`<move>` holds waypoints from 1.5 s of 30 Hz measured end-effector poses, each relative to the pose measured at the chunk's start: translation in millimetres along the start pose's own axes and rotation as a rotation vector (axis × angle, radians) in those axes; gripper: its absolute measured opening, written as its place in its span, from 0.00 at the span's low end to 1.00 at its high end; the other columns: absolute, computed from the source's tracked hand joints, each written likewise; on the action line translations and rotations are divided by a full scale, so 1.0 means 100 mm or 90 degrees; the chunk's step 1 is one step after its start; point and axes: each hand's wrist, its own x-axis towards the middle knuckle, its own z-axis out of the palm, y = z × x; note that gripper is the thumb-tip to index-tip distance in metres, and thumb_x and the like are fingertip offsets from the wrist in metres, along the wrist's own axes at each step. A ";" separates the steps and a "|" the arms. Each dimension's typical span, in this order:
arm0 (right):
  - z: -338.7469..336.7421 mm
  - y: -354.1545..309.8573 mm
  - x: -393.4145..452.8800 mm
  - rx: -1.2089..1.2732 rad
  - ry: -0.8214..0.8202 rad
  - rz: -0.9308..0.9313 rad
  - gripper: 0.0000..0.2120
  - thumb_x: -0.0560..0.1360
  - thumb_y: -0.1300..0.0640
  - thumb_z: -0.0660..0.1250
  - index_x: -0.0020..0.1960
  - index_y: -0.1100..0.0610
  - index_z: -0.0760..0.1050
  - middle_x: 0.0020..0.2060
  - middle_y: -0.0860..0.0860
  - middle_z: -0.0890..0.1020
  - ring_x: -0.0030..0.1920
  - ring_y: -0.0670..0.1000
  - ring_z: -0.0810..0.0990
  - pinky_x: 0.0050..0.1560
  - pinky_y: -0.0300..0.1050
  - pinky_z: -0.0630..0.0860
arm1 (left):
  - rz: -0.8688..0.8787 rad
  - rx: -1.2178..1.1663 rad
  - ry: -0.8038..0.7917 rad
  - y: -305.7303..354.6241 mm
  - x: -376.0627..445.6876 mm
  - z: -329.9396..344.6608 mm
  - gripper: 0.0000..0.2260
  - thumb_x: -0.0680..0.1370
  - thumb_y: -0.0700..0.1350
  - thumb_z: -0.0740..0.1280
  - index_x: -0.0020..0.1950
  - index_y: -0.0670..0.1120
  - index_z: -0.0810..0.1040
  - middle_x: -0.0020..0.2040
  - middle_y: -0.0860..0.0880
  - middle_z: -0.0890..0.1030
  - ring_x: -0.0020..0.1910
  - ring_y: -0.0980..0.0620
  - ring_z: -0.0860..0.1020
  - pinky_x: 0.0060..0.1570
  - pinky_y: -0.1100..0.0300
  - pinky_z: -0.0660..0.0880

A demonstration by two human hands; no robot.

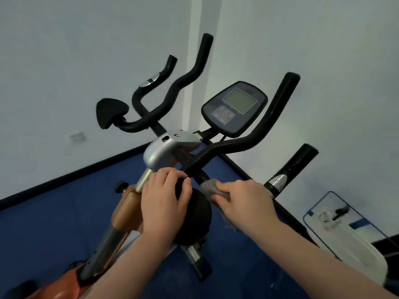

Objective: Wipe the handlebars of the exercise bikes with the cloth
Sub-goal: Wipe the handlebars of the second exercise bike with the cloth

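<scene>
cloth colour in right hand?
Grey cloth, held by the right hand; head view.

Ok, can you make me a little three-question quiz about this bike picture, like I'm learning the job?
1. True or false: the right hand holds the grey cloth against the handlebar.
2. What does the left hand rest on?
A. the display console
B. the black round pad near the bike's stem
C. the wall socket
3. Fill in: the floor under the bikes is ____.

Key:
1. True
2. B
3. Blue
</scene>
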 end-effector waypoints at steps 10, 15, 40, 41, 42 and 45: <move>0.06 -0.09 0.24 0.091 -0.052 0.082 0.12 0.76 0.42 0.61 0.50 0.45 0.81 0.36 0.49 0.83 0.41 0.53 0.80 0.39 0.46 0.76 | 0.072 0.060 -0.009 0.03 0.07 0.04 0.09 0.76 0.50 0.61 0.43 0.49 0.79 0.42 0.53 0.79 0.43 0.54 0.73 0.44 0.63 0.66; 0.05 -0.03 0.06 0.014 0.004 0.075 0.11 0.74 0.41 0.63 0.47 0.45 0.81 0.30 0.49 0.81 0.35 0.53 0.79 0.33 0.44 0.72 | 0.080 0.015 0.001 -0.02 0.06 0.08 0.07 0.77 0.49 0.62 0.43 0.50 0.78 0.43 0.54 0.78 0.43 0.56 0.72 0.43 0.63 0.68; -0.02 -0.17 0.07 -0.053 -0.023 0.141 0.12 0.77 0.44 0.59 0.47 0.47 0.79 0.38 0.49 0.82 0.42 0.55 0.80 0.35 0.44 0.66 | 0.091 -0.040 -0.025 -0.04 0.05 0.07 0.07 0.77 0.48 0.60 0.43 0.50 0.77 0.43 0.54 0.78 0.42 0.56 0.73 0.42 0.59 0.70; 0.00 -0.22 0.17 -0.021 -0.030 0.175 0.14 0.78 0.44 0.58 0.46 0.49 0.79 0.39 0.50 0.82 0.43 0.56 0.80 0.36 0.44 0.66 | 0.088 -0.041 -0.026 -0.03 0.04 0.07 0.07 0.77 0.48 0.60 0.43 0.50 0.77 0.43 0.54 0.78 0.43 0.55 0.73 0.42 0.58 0.70; 0.03 -0.25 0.22 0.002 -0.029 0.192 0.14 0.78 0.44 0.58 0.45 0.49 0.79 0.40 0.51 0.82 0.44 0.57 0.80 0.37 0.44 0.67 | 0.085 -0.042 -0.031 -0.03 0.04 0.05 0.07 0.77 0.48 0.61 0.43 0.49 0.77 0.43 0.54 0.79 0.43 0.55 0.74 0.42 0.57 0.71; 0.12 -0.21 0.08 -0.023 0.009 0.138 0.13 0.80 0.45 0.55 0.50 0.47 0.77 0.43 0.49 0.82 0.45 0.55 0.79 0.37 0.45 0.68 | 0.073 -0.067 -0.068 0.00 0.05 0.00 0.09 0.76 0.49 0.59 0.43 0.50 0.78 0.43 0.54 0.78 0.43 0.54 0.74 0.43 0.55 0.72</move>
